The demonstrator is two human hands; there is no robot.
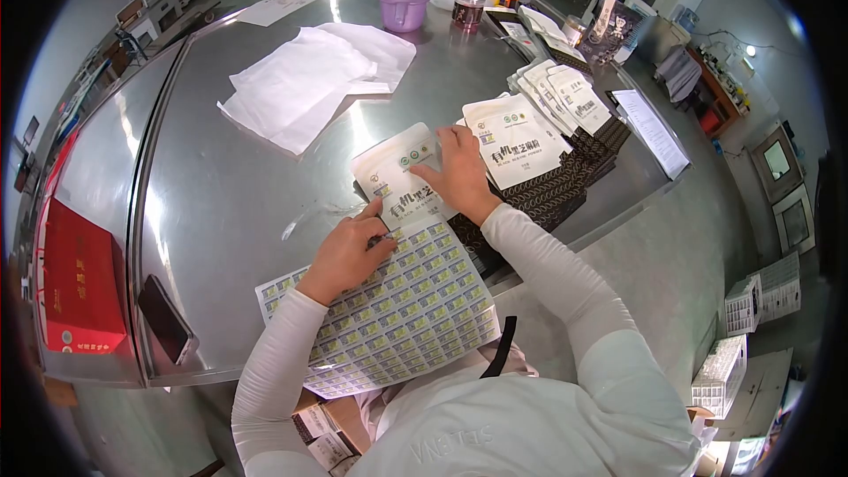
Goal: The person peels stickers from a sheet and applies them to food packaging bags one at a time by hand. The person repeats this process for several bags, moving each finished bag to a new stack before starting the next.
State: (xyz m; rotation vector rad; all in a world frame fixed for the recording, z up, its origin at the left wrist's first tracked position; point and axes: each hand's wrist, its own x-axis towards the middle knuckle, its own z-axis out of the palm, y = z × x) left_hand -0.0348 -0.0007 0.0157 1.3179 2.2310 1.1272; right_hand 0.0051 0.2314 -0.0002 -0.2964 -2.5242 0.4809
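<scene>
A white pouch [402, 170] of black sesame powder lies in front of me on the metal table, tilted. My right hand [464, 175] grips its right side, thumb across the printed front and fingers at the edge. A small yellow-green sticker [382, 193] is on the pouch's left part. My left hand [346, 254] has its index fingertip at the pouch just below that sticker. The thumb is apart from the index finger, over a large sheet of stickers [397, 318]; the other fingers are bent. This sheet reaches from the pouch's bottom to the table's near edge and overhangs it.
More white-and-black pouches [517, 146] are stacked and fanned to the right. White sheets [300, 84], a purple plastic cup [403, 11] and a dark jar [467, 11] stand farther back. A phone [166, 320] and red bag [84, 278] are left; a paper pad [652, 134] is right.
</scene>
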